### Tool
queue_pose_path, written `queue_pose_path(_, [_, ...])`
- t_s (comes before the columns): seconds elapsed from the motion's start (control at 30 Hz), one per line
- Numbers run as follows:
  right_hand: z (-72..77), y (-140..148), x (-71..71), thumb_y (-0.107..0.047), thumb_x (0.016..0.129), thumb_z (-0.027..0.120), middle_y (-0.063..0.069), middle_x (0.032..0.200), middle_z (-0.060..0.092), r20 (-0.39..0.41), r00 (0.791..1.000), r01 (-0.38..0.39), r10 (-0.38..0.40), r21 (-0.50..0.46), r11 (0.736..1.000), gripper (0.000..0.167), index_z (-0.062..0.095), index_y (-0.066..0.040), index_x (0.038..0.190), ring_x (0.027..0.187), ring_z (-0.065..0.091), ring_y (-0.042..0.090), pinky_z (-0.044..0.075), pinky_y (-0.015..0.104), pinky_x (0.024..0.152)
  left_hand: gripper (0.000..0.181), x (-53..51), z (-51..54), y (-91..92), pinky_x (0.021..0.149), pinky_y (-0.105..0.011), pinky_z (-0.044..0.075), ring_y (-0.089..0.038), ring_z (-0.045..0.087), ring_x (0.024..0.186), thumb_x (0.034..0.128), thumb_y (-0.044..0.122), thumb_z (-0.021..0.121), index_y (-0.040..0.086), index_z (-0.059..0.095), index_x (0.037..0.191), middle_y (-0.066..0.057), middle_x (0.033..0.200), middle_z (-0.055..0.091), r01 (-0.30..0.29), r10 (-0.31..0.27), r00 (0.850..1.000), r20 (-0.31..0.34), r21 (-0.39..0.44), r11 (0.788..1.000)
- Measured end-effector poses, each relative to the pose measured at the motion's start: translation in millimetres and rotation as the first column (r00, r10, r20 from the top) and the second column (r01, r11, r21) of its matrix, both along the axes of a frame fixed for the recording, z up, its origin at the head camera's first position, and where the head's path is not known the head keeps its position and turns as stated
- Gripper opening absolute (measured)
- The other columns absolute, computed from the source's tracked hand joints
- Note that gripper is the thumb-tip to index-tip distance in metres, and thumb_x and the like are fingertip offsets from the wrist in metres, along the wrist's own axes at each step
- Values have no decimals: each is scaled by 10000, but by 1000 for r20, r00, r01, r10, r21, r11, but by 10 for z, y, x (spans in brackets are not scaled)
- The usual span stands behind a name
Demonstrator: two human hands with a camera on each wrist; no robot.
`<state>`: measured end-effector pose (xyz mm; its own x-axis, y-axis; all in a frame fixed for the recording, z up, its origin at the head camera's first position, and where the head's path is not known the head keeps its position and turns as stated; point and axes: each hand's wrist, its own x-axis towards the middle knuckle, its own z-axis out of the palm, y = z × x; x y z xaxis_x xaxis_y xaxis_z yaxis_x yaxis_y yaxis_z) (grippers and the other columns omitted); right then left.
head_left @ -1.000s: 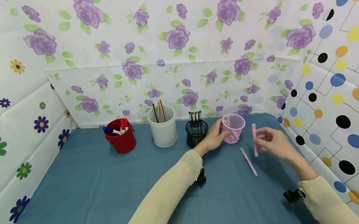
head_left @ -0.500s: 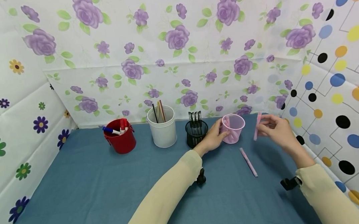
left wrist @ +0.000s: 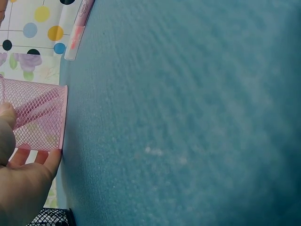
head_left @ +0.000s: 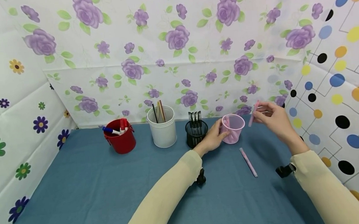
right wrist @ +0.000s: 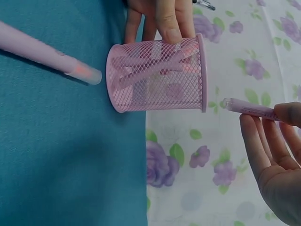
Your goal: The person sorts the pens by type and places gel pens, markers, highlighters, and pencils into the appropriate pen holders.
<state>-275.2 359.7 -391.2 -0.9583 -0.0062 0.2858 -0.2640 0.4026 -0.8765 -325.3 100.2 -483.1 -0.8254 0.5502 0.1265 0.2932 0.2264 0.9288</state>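
A pink mesh pen holder (head_left: 234, 131) stands at the back right of the table with several pink markers inside, their outlines showing through the mesh in the right wrist view. My left hand (head_left: 212, 137) grips its left side, thumb in front. Just right of the holder's rim, my right hand (head_left: 273, 118) pinches a pink marker (head_left: 253, 113) between thumb and fingers, in the air and tilted. In the right wrist view the lower end of this marker (right wrist: 249, 108) points toward the holder's mouth. Another pink highlighter (head_left: 248, 162) lies on the table in front of the holder.
To the left stand a black mesh holder (head_left: 195, 138) with several black pens, a white bucket (head_left: 164, 136) with pencils, and a red bucket (head_left: 123, 141) with markers. Blue cloth (head_left: 111, 195) covers the table. Patterned sheets (head_left: 166, 82) rise behind and beside it.
My right hand has lifted the pink marker upward and away from me, beside the holder's rim, tilting it along the way. My left hand and the holder have stayed in place.
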Motion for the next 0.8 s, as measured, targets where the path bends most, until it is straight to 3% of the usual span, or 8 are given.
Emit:
queue_pose_path(0.23, [40, -86, -130, -225, 1040, 713, 21, 1173, 674, 16, 1000, 3, -3, -23, 1000, 440, 594, -71, 1435, 959, 737, 111, 642, 259, 817, 649, -5, -9, -4, 1207, -416, 436, -268, 427, 1518, 1112, 253, 579, 184, 266, 1677, -95, 1633, 412, 5, -5, 1000, 7, 8, 1000])
queue_pose_path(0.47, [77, -169, -213, -217, 1037, 721, 41, 1153, 680, -18, 1000, -10, 10, 4, 1000, 441, 598, -55, 1428, 936, 735, 93, 641, 247, 802, 651, 1, 8, -4, 1222, -421, 420, -283, 416, 1528, 1113, 237, 574, 177, 259, 1679, -112, 1630, 412, 7, -7, 1000, -6, 9, 1000])
queue_pose_path(0.8, [70, -242, -286, -208, 1040, 719, 195, 1203, 682, -25, 1000, -6, 8, 79, 997, 405, 620, -42, 1396, 889, 727, 55, 643, 241, 769, 655, -42, -29, 14, 1234, -413, 404, -268, 420, 1526, 1108, 241, 588, 167, 267, 1674, -111, 1624, 424, 3, -4, 999, -33, -15, 1000])
